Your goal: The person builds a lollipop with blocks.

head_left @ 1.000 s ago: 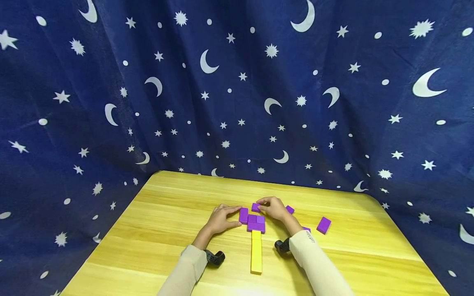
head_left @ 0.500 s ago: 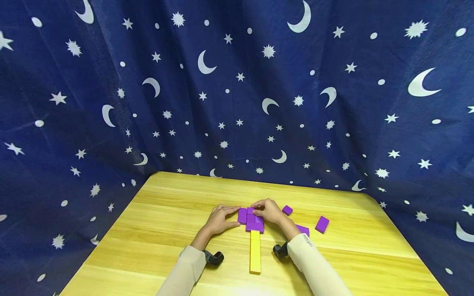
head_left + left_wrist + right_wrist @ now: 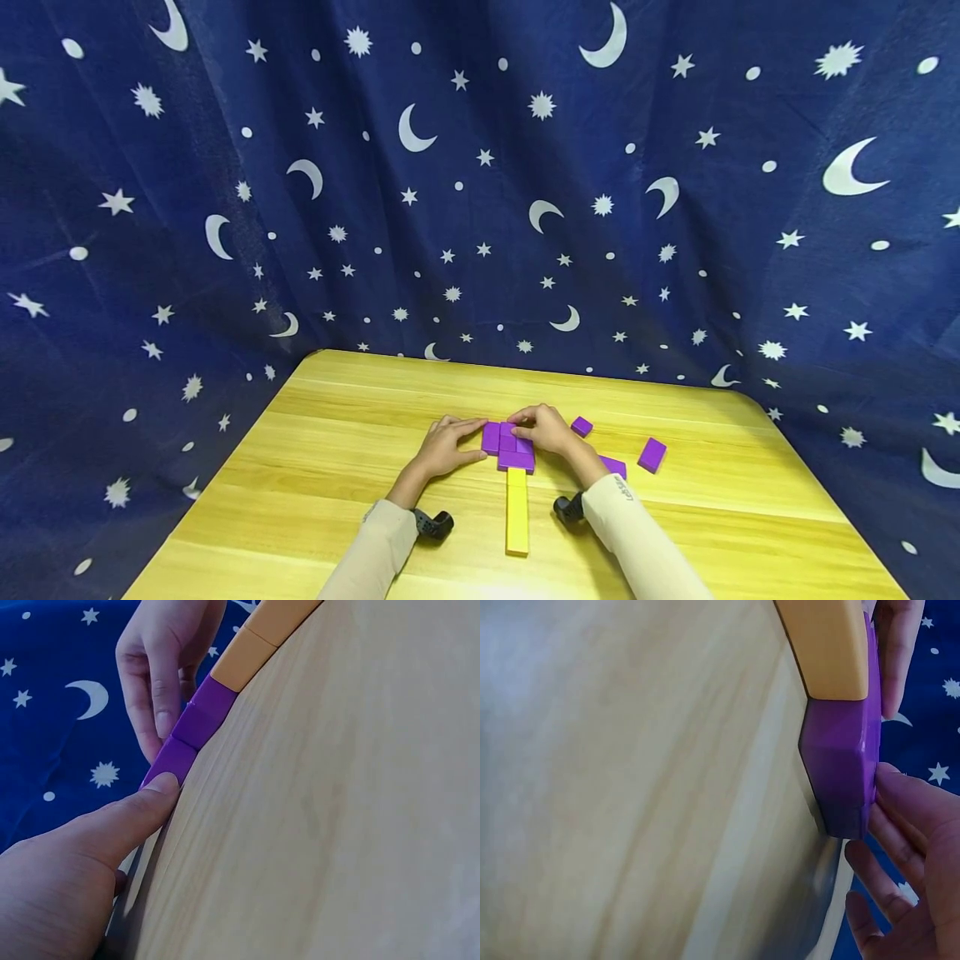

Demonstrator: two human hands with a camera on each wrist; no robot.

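In the head view, purple blocks lie flat and touching at the far end of a yellow strip (image 3: pixel 517 512). My left hand (image 3: pixel 444 446) holds the leftmost purple block (image 3: pixel 491 438), index finger at its far end, thumb at its near end; the left wrist view shows that thumb (image 3: pixel 160 784) against the purple side. My right hand (image 3: pixel 546 427) pinches a purple block (image 3: pixel 507 437) beside it, partly hidden by the fingers. A wide purple block (image 3: pixel 516 461) lies in front, meeting the yellow end (image 3: pixel 829 649) in the right wrist view.
Right of the group lie loose purple blocks: a small one (image 3: pixel 582 427), a larger one (image 3: pixel 652 456), and one (image 3: pixel 613 467) partly behind the right forearm. A wooden table (image 3: pixel 300 500) carries everything. A starry blue curtain (image 3: pixel 480 208) hangs behind its far edge.
My right hand has brought its purple block left and nearer, from apart behind the group to against the other purple blocks. My left hand has stayed in place.
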